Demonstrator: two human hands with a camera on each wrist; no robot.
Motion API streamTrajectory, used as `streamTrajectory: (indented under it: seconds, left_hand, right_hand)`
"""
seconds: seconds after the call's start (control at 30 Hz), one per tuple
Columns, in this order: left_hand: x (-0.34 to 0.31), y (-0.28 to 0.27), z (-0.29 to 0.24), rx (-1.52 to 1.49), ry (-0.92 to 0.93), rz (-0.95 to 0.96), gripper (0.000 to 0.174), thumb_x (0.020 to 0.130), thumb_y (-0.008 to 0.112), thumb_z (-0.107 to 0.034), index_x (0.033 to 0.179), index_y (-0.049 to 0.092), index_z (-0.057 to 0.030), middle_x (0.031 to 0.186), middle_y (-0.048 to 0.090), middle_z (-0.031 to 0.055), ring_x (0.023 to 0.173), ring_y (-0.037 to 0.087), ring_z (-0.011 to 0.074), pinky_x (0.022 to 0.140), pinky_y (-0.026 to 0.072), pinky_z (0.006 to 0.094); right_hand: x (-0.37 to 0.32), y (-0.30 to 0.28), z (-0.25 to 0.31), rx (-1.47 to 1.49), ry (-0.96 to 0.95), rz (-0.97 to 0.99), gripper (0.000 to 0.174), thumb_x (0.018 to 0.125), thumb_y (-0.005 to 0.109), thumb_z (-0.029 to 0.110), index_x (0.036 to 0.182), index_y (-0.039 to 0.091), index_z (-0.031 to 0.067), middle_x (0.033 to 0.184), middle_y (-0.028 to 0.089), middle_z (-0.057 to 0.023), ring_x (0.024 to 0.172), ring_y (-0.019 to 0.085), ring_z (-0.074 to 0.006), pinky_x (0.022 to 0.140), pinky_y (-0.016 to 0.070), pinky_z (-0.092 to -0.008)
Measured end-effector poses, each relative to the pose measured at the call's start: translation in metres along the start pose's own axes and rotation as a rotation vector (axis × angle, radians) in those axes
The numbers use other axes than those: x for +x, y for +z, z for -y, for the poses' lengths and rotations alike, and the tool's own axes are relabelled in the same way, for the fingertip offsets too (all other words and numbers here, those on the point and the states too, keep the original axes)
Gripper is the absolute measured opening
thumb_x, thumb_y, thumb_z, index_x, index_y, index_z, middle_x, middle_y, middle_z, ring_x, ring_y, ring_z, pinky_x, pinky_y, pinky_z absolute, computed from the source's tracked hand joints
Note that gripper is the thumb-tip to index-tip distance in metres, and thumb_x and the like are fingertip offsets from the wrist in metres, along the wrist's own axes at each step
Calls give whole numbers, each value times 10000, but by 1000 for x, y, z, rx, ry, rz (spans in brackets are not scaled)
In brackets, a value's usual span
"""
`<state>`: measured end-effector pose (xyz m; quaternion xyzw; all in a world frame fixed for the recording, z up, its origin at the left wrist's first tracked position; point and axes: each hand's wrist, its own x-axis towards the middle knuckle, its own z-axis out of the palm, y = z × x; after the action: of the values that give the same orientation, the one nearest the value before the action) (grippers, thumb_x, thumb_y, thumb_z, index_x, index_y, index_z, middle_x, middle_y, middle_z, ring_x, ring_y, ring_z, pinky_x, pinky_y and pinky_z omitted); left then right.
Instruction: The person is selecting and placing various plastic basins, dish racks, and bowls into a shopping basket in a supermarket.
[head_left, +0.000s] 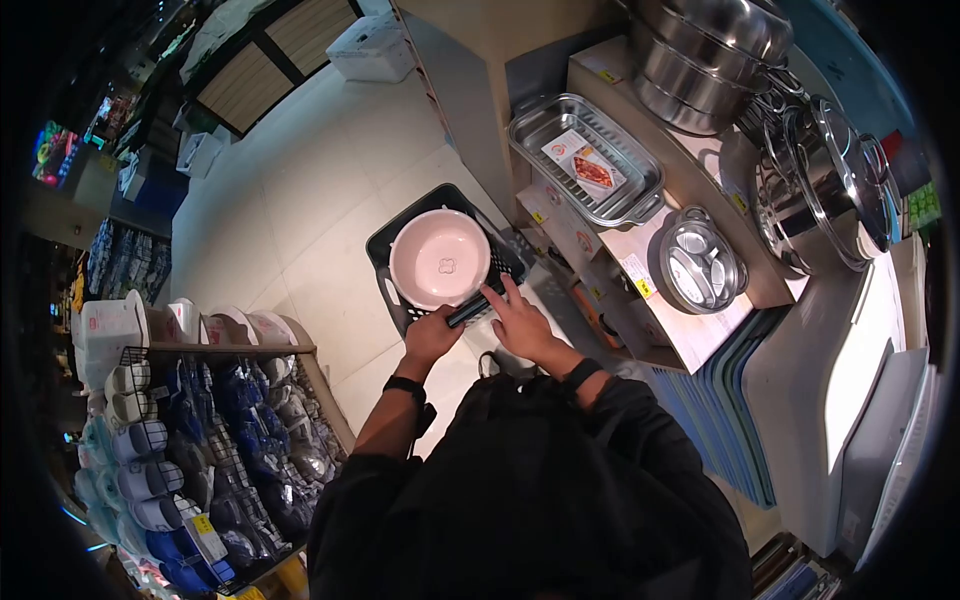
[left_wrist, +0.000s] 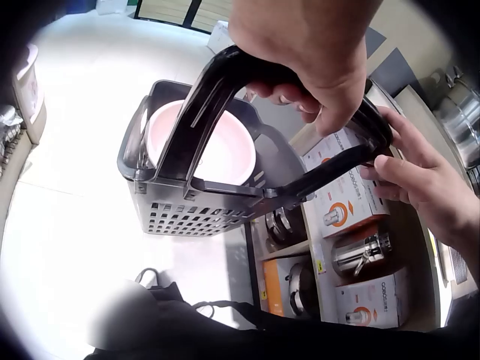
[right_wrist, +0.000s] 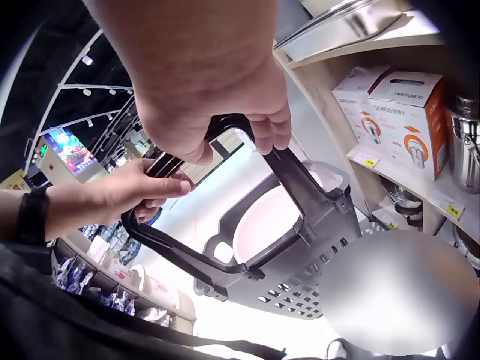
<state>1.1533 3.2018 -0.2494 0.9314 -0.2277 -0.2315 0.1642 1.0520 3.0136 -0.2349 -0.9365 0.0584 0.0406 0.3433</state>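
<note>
A dark grey shopping basket [head_left: 378, 245] hangs in front of me by its raised black handle [left_wrist: 201, 112]. Inside it sits a round pink basin [head_left: 440, 262] with a small embossed mark on its bottom. My left hand [head_left: 430, 335] grips the handle, fingers wrapped around the bar, as the left wrist view shows from above. At the handle's other end is my right hand [head_left: 522, 325], its fingers over the bar and its thumb on the near side. The right wrist view has this hand [right_wrist: 217, 112] close above the handle's corner.
On my right, a shelf unit [head_left: 690, 335] bears a metal roasting pan [head_left: 630, 185], a divided steel dish [head_left: 700, 265] and large steamer pots [head_left: 690, 70]. Boxed goods [left_wrist: 352, 202] fill its lower shelves. A slipper rack [head_left: 230, 430] stands on the left, with tiled floor [head_left: 330, 210] between.
</note>
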Motion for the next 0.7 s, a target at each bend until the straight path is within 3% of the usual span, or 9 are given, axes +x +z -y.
streamTrajectory:
  seconds: [0.17, 0.3, 0.37, 0.4, 0.5, 0.57, 0.63, 0.67, 0.7]
  left_hand:
    - [19, -12, 10, 12, 21, 21, 452, 811, 668, -487, 1090, 657, -131, 873, 704, 172, 846, 684, 345, 754, 538, 449]
    - [33, -19, 19, -26, 52, 41, 446, 828, 659, -485, 1094, 653, -126, 907, 701, 182, 872, 677, 362, 743, 534, 458]
    - [44, -21, 30, -69, 63, 95, 462, 837, 656, -479, 1125, 641, -118, 946, 698, 186, 907, 667, 376, 761, 527, 464]
    - [50, -21, 36, -99, 86, 128, 492, 837, 656, -491, 1142, 636, -106, 964, 696, 189, 924, 662, 383, 774, 523, 465]
    - [63, -21, 44, -246, 137, 216, 562, 824, 675, -479, 1152, 621, -26, 995, 681, 218, 956, 651, 386, 836, 508, 442]
    - [81, -25, 33, -311, 171, 279, 567, 818, 694, -452, 1165, 614, -11, 1008, 675, 221, 973, 646, 381, 854, 504, 431]
    - [89, -44, -3, -392, 417, 265, 578, 821, 720, -356, 1247, 566, 3, 1109, 646, 214, 1061, 615, 363, 907, 481, 417]
    - [96, -44, -19, -391, 438, 279, 578, 821, 720, -356, 1247, 566, 3, 1109, 646, 214, 1061, 615, 363, 907, 481, 417]
    - [104, -44, -35, -344, 622, 130, 585, 825, 722, -314, 1282, 536, 0, 1163, 621, 213, 1098, 595, 357, 929, 471, 410]
  right_hand:
    - [16, -1, -6, 135, 13, 41, 737, 829, 616, 149, 1486, 290, 221, 1514, 240, -246, 1198, 523, -421, 915, 508, -462]
    - [15, 10, -39, 284, 130, -34, 698, 880, 596, 225, 1489, 269, 131, 1481, 323, -227, 1280, 449, -395, 1028, 427, -424]
    - [-1, 5, -59, 246, 231, -59, 642, 918, 569, 280, 1469, 307, 80, 1448, 379, -213, 1189, 539, -377, 1005, 444, -425]
    - [-9, -1, -64, 322, 372, -40, 611, 927, 567, 298, 1450, 344, 75, 1435, 406, -199, 1180, 552, -361, 997, 450, -417]
    - [-42, -14, -81, 397, 557, -141, 585, 936, 567, 326, 1426, 387, 63, 1382, 474, -204, 1172, 568, -339, 992, 453, -400]
    - [-65, -22, -87, 443, 729, -285, 535, 946, 574, 317, 1387, 440, 46, 1306, 552, -202, 1154, 587, -312, 982, 459, -377]
    - [-89, -23, -90, 512, 778, -424, 540, 938, 585, 320, 1374, 453, 30, 1287, 566, -212, 1124, 601, -303, 966, 467, -377]
    - [-99, -25, -92, 578, 795, -545, 547, 930, 596, 324, 1360, 467, 13, 1268, 580, -222, 1095, 615, -295, 950, 476, -378]
    - [-110, -28, -94, 561, 813, -611, 493, 946, 594, 281, 1340, 488, 4, 1219, 615, -190, 1067, 622, -256, 924, 484, -356]
